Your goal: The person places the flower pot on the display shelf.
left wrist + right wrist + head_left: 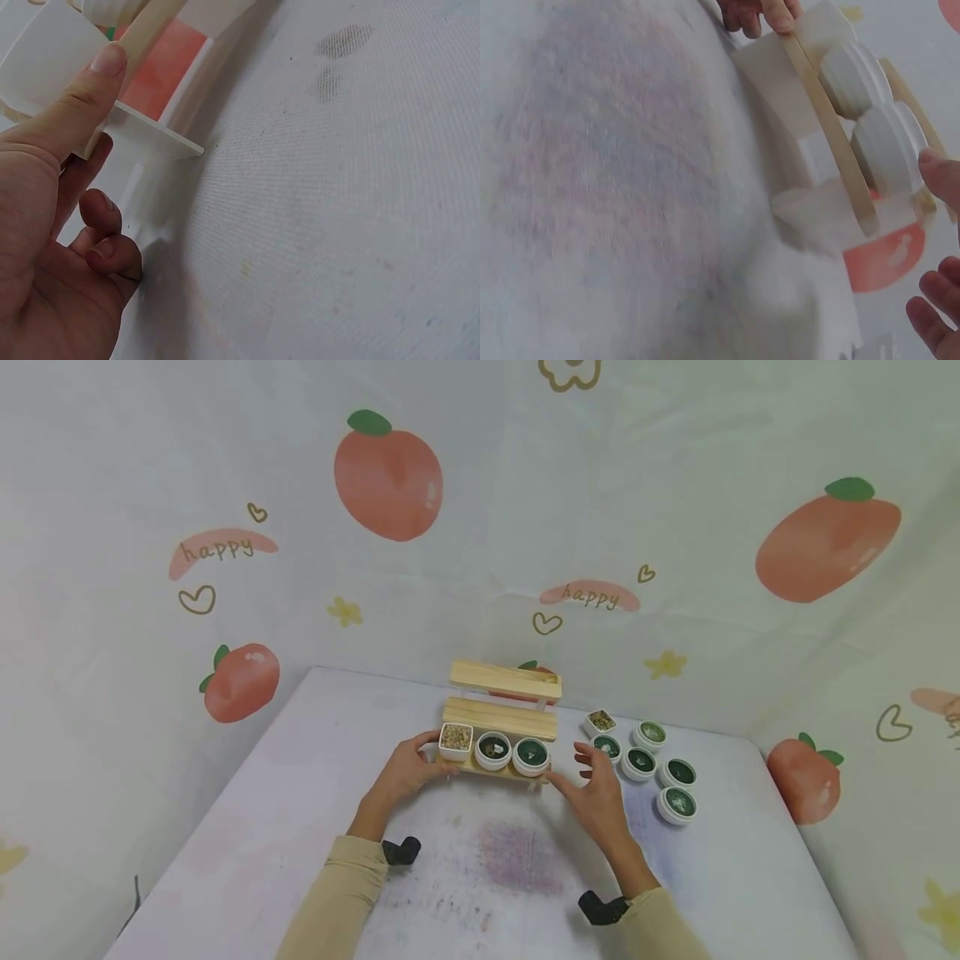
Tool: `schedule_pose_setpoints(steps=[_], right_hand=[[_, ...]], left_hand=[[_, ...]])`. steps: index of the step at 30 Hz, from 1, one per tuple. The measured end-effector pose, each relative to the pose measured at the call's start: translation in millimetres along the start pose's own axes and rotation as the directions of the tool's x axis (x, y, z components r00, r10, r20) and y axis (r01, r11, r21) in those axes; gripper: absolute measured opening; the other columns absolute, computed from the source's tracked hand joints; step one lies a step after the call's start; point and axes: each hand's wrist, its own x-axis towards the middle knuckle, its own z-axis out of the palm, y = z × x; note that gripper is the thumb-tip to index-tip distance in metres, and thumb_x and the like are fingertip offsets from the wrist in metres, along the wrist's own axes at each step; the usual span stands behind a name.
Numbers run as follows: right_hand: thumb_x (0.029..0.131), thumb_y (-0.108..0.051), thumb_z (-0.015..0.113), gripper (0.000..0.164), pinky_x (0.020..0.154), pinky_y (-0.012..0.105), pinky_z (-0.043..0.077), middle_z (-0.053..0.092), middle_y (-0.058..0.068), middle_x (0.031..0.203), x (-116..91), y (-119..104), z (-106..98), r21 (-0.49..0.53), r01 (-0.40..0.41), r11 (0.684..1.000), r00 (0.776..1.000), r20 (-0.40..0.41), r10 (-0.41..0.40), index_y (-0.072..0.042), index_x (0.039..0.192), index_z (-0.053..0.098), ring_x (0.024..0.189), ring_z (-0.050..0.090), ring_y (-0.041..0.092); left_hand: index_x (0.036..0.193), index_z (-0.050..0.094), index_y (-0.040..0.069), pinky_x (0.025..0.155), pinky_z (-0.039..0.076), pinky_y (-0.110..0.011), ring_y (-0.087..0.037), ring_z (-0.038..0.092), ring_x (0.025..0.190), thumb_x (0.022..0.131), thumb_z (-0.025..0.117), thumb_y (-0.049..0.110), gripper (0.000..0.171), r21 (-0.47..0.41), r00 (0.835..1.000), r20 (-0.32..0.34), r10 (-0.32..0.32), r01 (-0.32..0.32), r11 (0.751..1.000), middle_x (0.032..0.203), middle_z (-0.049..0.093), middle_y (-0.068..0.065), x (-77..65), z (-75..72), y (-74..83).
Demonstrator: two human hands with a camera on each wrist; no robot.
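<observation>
A three-tier wooden stand point(501, 717) with pale planks is near the back of the table. On its lowest plank sit a square white pot point(456, 739) with beige grainy contents and two round white pots, the middle one point(492, 751) and the right one point(532, 757), with dark green insides. My left hand point(408, 768) grips the left end of that plank, thumb in front beside the square pot, a finger underneath in the left wrist view. My right hand point(597, 793) is at the other end, its thumb point(939, 176) right at the right pot's side and its fingers spread loosely.
Right of the stand is a group of more white pots: a square one point(600, 722) and several round ones, the nearest point(677, 806) toward the front. A fruit-printed cloth point(480, 568) hangs behind the table point(465, 877). Black wrist mounts point(602, 908) sit on both forearms.
</observation>
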Motion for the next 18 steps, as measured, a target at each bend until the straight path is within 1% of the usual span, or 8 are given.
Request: schedule_pose_setpoints(steps=[3,7,11,15,18], right_hand=[[0.076,-0.014,0.091,0.071,0.093,0.054,0.053,0.059,0.024,0.128,-0.6,4.8,-10.3,-0.035,0.016,0.999,1.000,-0.011,-0.017,0.003,0.134,0.054,0.116,0.062,0.040],[0.076,-0.014,0.091,0.070,0.095,0.055,0.051,0.057,0.023,0.128,-1.0,10.3,-25.4,-0.104,-0.002,0.995,1.000,-0.016,0.001,0.005,0.133,0.054,0.116,0.059,0.039],[0.077,-0.015,0.090,0.070,0.098,0.056,0.050,0.055,0.024,0.130,-2.8,15.9,-41.1,-0.166,-0.042,0.985,0.999,-0.019,0.040,0.006,0.133,0.054,0.119,0.056,0.039],[0.078,-0.015,0.089,0.070,0.100,0.056,0.048,0.055,0.025,0.131,-6.7,23.2,-57.5,-0.204,-0.084,0.975,0.996,-0.028,0.080,0.007,0.134,0.053,0.121,0.055,0.040],[0.082,-0.017,0.086,0.069,0.103,0.058,0.045,0.051,0.026,0.137,-10.1,26.7,-70.8,-0.224,-0.157,0.962,0.987,-0.018,0.157,0.006,0.137,0.051,0.125,0.052,0.043]], left_hand=[[0.145,0.058,0.018,0.048,0.032,-0.025,-0.011,0.036,0.050,0.075,0.092,0.029,0.078,-0.012,1.000,0.007,0.000,0.000,1.000,0.054,0.039,0.005,-0.6,-0.5,0.9],[0.145,0.058,0.018,0.048,0.032,-0.025,-0.011,0.036,0.050,0.075,0.092,0.029,0.079,-0.013,1.000,0.004,0.001,-0.001,1.000,0.054,0.040,0.005,-0.3,-0.9,1.3],[0.145,0.058,0.018,0.049,0.032,-0.025,-0.011,0.037,0.051,0.074,0.092,0.031,0.079,-0.010,1.000,-0.006,0.007,-0.007,1.000,0.055,0.040,0.005,0.0,-0.6,-0.3],[0.144,0.059,0.018,0.049,0.032,-0.025,-0.011,0.037,0.052,0.073,0.093,0.031,0.079,-0.011,1.000,-0.008,0.012,-0.012,1.000,0.055,0.040,0.005,0.3,-0.1,-2.0],[0.143,0.059,0.019,0.050,0.032,-0.025,-0.012,0.037,0.053,0.073,0.093,0.031,0.079,-0.016,1.000,-0.006,0.008,-0.008,1.000,0.056,0.040,0.005,-0.4,-0.4,-1.8]])
